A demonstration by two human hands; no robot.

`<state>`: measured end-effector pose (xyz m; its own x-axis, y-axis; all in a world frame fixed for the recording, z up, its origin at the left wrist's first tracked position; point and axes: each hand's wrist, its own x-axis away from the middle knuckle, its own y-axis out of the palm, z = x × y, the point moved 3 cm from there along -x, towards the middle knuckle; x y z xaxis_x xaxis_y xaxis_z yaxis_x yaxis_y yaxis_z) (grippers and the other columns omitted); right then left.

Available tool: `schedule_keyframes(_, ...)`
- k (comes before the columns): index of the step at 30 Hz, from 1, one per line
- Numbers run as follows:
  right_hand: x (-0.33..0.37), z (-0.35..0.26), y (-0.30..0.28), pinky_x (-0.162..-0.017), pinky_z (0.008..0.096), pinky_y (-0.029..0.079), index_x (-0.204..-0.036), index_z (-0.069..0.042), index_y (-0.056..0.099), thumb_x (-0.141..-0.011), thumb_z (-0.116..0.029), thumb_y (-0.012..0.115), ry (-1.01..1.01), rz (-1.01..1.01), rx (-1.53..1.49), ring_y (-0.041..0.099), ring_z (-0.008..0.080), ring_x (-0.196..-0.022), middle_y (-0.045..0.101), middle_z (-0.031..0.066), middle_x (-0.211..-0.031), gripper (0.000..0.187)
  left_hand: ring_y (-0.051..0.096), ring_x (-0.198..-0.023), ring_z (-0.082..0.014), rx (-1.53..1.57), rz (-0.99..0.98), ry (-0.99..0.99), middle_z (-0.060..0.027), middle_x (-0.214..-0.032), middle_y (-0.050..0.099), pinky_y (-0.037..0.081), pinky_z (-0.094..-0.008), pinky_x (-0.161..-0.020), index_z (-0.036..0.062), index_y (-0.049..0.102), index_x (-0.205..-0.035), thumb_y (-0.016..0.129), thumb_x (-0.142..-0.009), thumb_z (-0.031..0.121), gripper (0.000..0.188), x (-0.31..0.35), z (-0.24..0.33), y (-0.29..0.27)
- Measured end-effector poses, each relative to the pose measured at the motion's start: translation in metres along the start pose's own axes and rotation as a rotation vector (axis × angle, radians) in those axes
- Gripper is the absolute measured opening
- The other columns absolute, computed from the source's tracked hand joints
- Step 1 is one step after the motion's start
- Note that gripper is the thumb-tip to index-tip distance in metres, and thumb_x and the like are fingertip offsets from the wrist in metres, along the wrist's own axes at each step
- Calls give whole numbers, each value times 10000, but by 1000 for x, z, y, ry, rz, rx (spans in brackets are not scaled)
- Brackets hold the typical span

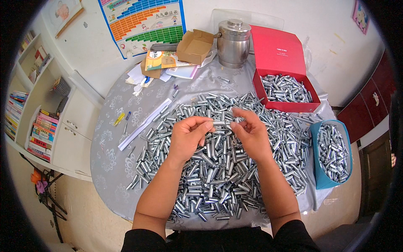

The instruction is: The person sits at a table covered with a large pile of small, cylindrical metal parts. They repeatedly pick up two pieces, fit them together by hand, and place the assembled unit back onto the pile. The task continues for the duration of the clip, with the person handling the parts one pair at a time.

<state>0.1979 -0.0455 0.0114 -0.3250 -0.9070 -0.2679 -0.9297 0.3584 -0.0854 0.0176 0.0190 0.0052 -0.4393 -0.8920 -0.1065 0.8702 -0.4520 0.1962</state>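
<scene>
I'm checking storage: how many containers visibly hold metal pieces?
2: the red box at back right, and the blue bin nearer, at far right. Contents of the lidded steel pot are hidden.

Pinched nearly level by the left hand, as a short silvery tube, smooth and shiny; pointed toward the right hand, close beside it, whether touching or not hard to tell. Below, piled loosely in a wide heap of metal pieces, bright, mostly cylindrical, tumbled at every angle. Spreads over the middle of the table, runs close to the near edge and toward the right edge, stops well short of the left edge.
</scene>
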Motion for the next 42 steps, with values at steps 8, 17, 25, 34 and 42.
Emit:
schedule_keyframes(8,7,4,8,-581,191,408,-1093,1,659,-879,-64,682,162,-237,-166,514,20,-695,617,-40,-791,225,486,-555,-30,-69,-44,11,-36,-820,680,389,-170,-488,-10,671,-1037,653,-898,89,171,2,-2,3)
schedule_keyframes(17,0,2,-3,-652,244,460,-1016,-27,704,-848,-80,706,-89,-29,126,547,90,-690,645,22,-794,177,496,-555,-41,-41,-20,14,-57,-838,683,388,-168,-489,-1,653,-1033,646,-898,88,162,0,0,2)
schedule_keyframes(25,6,-5,8,-626,189,424,-1045,-1,694,-872,-89,697,94,-59,-178,542,48,-703,649,-16,-792,195,502,-528,-43,-39,-74,-28,-85,-814,684,392,-173,-461,-2,639,-1001,649,-883,55,132,0,-1,4)
schedule_keyframes(34,-3,8,-12,-606,210,447,-1018,-46,695,-836,-30,690,-94,199,138,556,68,-725,661,34,-884,183,429,-516,-28,-187,174,55,-33,-796,672,341,-178,-462,15,655,-969,641,-902,117,122,-6,4,-15)
schedule_keyframes(42,16,-11,19,-929,410,415,-1023,-113,703,-757,-154,731,-518,-375,607,544,292,-1052,625,79,-1083,270,416,-546,-19,-291,231,149,57,-695,555,329,-181,-490,38,700,-1025,658,-894,128,164,-6,-1,-22)
